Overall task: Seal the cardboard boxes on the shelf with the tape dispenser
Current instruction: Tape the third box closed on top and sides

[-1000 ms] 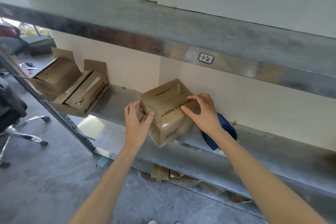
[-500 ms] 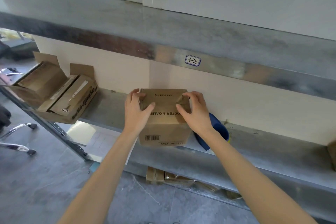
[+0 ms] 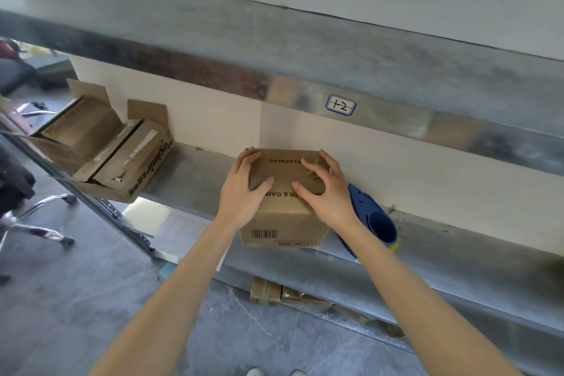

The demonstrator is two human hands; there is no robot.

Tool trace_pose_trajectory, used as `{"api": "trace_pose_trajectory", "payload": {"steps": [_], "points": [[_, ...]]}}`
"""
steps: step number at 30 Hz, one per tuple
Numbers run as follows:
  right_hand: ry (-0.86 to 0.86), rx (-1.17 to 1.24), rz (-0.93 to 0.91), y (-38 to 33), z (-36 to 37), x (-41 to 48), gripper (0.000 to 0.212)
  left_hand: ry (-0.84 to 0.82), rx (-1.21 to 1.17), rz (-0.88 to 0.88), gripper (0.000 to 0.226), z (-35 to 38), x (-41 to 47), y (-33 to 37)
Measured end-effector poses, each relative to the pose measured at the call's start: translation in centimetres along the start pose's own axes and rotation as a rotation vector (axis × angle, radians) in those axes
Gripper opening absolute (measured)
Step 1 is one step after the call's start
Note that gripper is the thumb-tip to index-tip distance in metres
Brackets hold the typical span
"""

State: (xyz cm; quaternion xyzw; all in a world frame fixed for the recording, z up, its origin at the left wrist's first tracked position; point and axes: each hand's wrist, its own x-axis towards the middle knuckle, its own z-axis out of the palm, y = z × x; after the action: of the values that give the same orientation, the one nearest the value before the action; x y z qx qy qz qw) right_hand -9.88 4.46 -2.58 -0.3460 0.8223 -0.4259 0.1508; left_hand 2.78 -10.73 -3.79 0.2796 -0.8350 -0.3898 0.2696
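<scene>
Box (image 3: 283, 207) print reads "2135477" and "& GAM"; barcode (image 3: 264, 234) on front face. Beam tag (image 3: 341, 105): "1-2". Left hand (image 3: 244, 195) and right hand (image 3: 328, 195) press flat on its top, fingers spread. Box sits on shelf (image 3: 189, 174), blue tape dispenser (image 3: 374, 218) just beside it on the right.

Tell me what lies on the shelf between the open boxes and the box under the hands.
Nothing: in the head view that stretch of shelf between the open boxes and the closed box is bare grey metal.
</scene>
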Motion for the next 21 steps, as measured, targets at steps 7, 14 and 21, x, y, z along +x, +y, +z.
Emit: {"api": "trace_pose_trajectory", "payload": {"steps": [7, 14, 21], "points": [[-0.010, 0.239, -0.072, 0.41, 0.01, -0.40, 0.062, -0.036, -0.314, -0.018, 0.058, -0.07, -0.78, -0.35], [-0.051, 0.203, -0.018, 0.20, -0.25, -0.49, 0.067, -0.076, -0.263, -0.024, 0.065, -0.01, -0.50, -0.61], [-0.076, 0.209, -0.035, 0.40, -0.16, -0.31, 0.042, -0.075, -0.272, -0.022, 0.060, -0.10, -0.48, -0.30]]}}
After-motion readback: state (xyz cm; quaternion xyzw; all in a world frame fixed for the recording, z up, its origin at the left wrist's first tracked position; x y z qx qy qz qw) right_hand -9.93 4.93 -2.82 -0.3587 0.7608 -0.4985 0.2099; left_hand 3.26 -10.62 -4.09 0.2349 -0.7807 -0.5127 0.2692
